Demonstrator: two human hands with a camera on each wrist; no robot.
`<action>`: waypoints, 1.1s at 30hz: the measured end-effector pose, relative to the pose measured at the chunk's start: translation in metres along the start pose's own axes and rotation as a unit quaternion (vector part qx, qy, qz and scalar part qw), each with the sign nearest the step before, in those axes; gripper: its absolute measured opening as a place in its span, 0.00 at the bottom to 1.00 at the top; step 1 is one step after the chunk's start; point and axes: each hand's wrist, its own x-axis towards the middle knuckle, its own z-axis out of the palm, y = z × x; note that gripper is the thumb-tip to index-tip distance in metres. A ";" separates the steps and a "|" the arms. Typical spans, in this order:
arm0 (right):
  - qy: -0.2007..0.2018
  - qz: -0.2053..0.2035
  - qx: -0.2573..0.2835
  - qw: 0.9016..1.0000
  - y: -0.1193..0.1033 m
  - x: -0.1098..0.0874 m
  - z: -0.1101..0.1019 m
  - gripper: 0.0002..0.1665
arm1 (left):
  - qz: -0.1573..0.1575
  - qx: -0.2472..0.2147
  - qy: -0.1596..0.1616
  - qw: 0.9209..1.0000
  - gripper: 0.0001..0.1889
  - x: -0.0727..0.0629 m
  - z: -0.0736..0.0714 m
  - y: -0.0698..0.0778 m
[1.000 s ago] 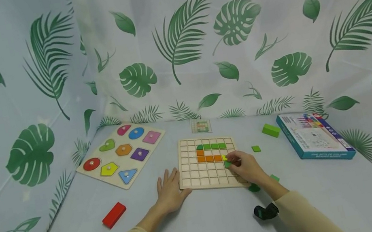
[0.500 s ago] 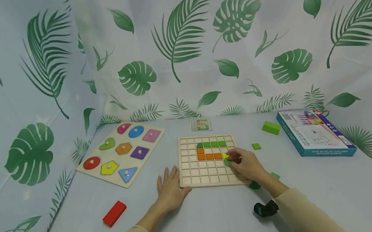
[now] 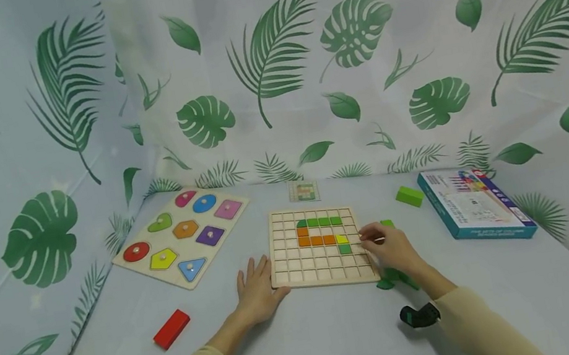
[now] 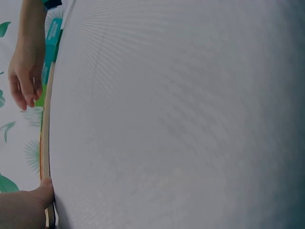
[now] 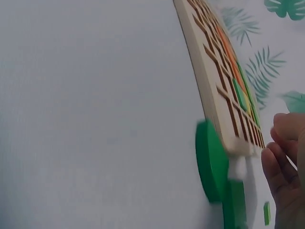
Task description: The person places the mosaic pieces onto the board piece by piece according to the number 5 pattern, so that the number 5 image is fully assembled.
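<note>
A wooden grid board (image 3: 313, 264) lies in the middle of the table. In it sit a green row (image 3: 324, 222), an orange row (image 3: 316, 240), a yellow piece (image 3: 341, 239) and a green square (image 3: 345, 249) below the yellow one. My left hand (image 3: 257, 294) is spread flat beside the board's near left corner, its thumb touching the edge. Just off the right edge hovers my right hand (image 3: 395, 248), fingers loosely bent with nothing between them. Dark green pieces (image 5: 212, 162) lie by the near right corner, partly under the right forearm in the head view.
A small pattern card (image 3: 303, 191) lies behind the board. To the left are a shape-puzzle board (image 3: 177, 213) and a red block (image 3: 172, 329). On the right are a green block (image 3: 409, 196), a small green square (image 3: 387, 224) and a teal-edged box (image 3: 475, 205).
My right hand has left the yellow and green pieces and moved right, off the board's right edge. Both pieces stay in the grid. My left hand has kept its place.
</note>
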 end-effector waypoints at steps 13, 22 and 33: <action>-0.027 0.051 -0.009 0.998 0.020 -0.013 -0.030 0.10 | -0.007 0.000 -0.002 1.000 0.38 0.001 0.001 -0.001; -0.066 0.061 -0.032 0.995 0.023 -0.019 -0.051 0.09 | -0.007 0.003 0.000 1.000 0.38 0.003 -0.002 0.000; -0.115 0.066 -0.023 0.991 0.035 -0.035 -0.060 0.08 | 0.004 0.006 0.008 1.000 0.38 -0.001 0.002 0.000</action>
